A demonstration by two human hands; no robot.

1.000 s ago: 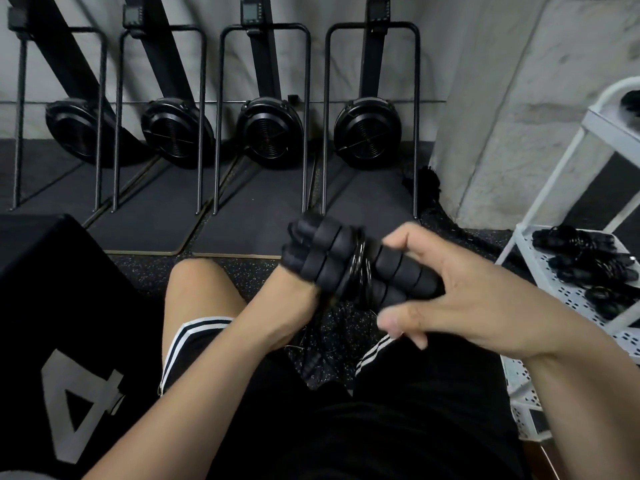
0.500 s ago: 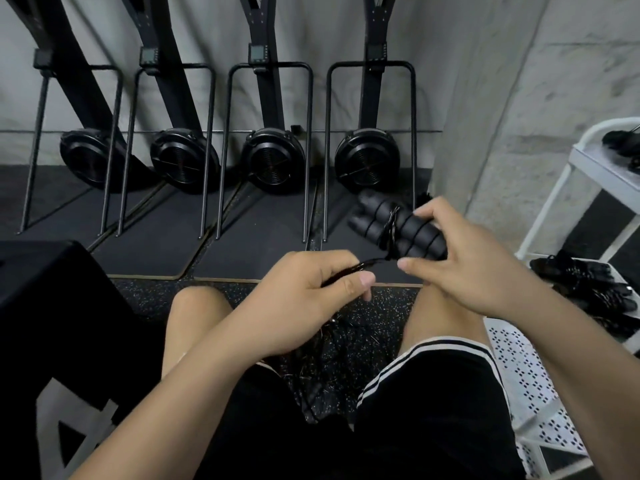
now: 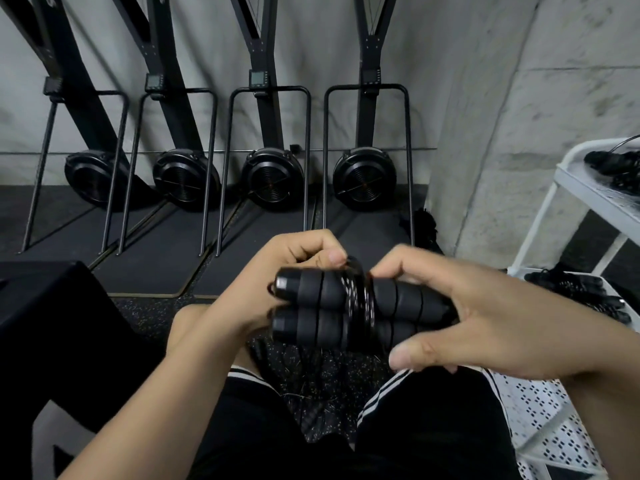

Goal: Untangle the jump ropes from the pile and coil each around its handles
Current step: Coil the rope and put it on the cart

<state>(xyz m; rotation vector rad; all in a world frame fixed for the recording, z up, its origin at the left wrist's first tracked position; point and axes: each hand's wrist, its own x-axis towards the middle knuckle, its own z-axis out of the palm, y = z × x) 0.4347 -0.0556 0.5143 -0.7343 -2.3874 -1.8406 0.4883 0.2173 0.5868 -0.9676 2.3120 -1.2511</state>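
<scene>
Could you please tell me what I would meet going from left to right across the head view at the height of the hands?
Black box → left hand → jump rope, its cord wound round the paired handles → right hand → white rack.

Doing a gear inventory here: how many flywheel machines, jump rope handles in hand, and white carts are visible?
Flywheel machines: 4
Jump rope handles: 2
White cart: 1
Total: 7
</scene>
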